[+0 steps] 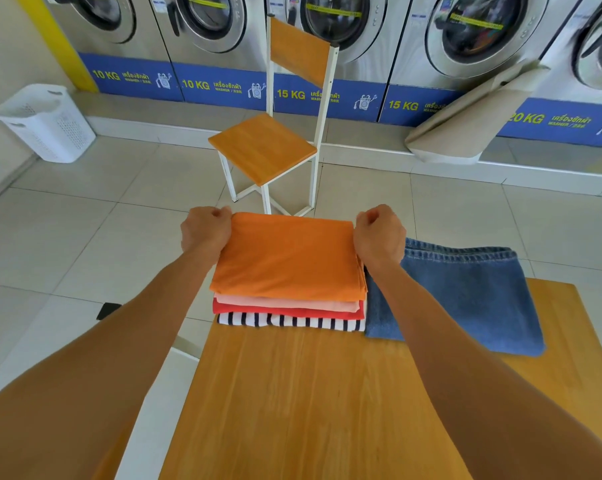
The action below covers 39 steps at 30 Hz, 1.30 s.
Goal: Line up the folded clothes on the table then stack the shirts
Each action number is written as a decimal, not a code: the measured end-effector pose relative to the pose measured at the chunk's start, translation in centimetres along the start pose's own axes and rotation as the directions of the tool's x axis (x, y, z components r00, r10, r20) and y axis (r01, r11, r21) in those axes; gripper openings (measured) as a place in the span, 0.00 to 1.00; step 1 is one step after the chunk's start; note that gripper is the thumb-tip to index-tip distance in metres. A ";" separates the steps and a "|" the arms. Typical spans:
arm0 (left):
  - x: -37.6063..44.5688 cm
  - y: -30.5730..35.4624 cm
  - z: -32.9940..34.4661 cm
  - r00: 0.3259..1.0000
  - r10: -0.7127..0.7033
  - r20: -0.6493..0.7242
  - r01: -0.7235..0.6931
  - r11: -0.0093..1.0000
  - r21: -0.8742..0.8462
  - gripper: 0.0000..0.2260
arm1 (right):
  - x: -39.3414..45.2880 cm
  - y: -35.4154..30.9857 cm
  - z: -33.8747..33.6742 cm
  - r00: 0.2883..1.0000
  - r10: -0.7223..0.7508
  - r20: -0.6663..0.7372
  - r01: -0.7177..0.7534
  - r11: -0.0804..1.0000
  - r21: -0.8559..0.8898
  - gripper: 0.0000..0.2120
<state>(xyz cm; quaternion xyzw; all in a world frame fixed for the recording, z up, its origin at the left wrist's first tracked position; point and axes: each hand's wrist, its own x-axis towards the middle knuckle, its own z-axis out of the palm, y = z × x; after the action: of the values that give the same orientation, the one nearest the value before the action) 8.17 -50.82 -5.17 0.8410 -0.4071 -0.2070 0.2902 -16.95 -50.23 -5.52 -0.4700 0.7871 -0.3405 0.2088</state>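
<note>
A stack of folded shirts sits at the far edge of the wooden table (292, 393). An orange shirt (289, 258) lies on top, over a pale pink shirt (285, 302), a red shirt (285, 312) and a black-and-white striped shirt (289, 322). My left hand (206, 232) grips the orange shirt's far left corner. At its far right corner my right hand (379, 235) pinches the cloth. Folded blue jeans (458, 292) lie right of the stack, touching it.
A wooden chair with a white frame (268, 147) stands just beyond the table. A white laundry basket (45, 123) sits on the floor at the far left. Washing machines (472, 39) line the back wall, with a beige bag (472, 116) leaning against them.
</note>
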 end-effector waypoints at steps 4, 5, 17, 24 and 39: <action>-2.4 0.3 0.8 0.804 0.569 -0.172 -0.542 0.820 0.183 0.12 | -2.3 -1.2 0.5 0.908 -0.417 0.029 0.418 0.900 -0.123 0.11; -3.3 0.5 1.1 0.716 0.691 -0.101 -0.665 0.719 0.204 0.12 | -3.1 -1.5 0.8 0.842 -0.524 0.128 0.539 0.829 -0.150 0.13; -1.5 -4.0 -1.4 0.888 0.390 0.241 -0.457 0.796 0.397 0.27 | -2.5 0.7 -1.5 0.888 -0.212 0.408 0.419 0.738 -0.529 0.28; -4.6 -5.9 -0.1 0.781 0.437 0.447 -0.615 0.664 0.425 0.27 | -7.0 1.6 -0.2 0.730 -0.327 0.600 0.631 0.661 -0.407 0.30; -12.1 -6.0 -6.7 0.773 0.471 0.426 -0.595 0.771 0.228 0.20 | -15.8 0.6 -5.7 0.873 -0.140 0.468 0.339 0.863 -0.374 0.29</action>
<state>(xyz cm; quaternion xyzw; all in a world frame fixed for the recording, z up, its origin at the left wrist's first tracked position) 8.41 -35.92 -2.79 0.6755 -0.7063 -0.1825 0.1074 -13.57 -34.21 -1.93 -0.6639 0.7127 -0.0645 0.2172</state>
